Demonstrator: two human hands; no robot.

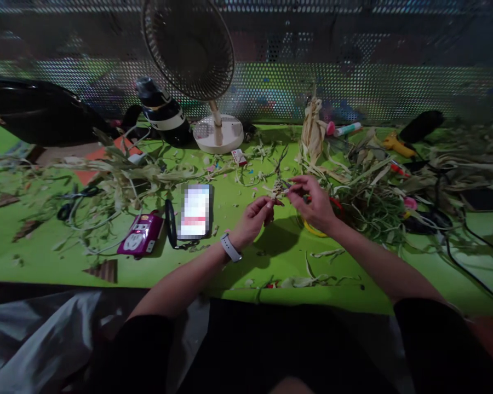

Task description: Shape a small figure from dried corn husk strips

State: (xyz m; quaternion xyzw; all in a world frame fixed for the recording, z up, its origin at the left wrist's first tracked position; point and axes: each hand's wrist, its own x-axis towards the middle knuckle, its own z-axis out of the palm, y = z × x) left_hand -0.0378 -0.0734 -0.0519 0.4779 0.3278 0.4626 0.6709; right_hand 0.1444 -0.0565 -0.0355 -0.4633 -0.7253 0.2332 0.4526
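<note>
Both hands meet above the green table [230, 273], around a small piece of braided dried husk [277, 187]. My left hand [258, 217] pinches its lower end between thumb and fingers. On its right side, my right hand [311, 201] has thumb and fingertips pressed together; it grips something small and dark that I cannot make out. Thin dark stalks stick up from the top of the braid. Beneath my right hand, red and yellow rings [315, 232] lie partly hidden on the table.
A fan [218, 134] and a dark bottle [166, 117] stand at the back. To the left lie a lit phone [195, 211], a purple device [142, 234] and scissors [78, 196]. A husk bundle [313, 131] stands behind; shredded green strands [373, 210] and cables are on the right.
</note>
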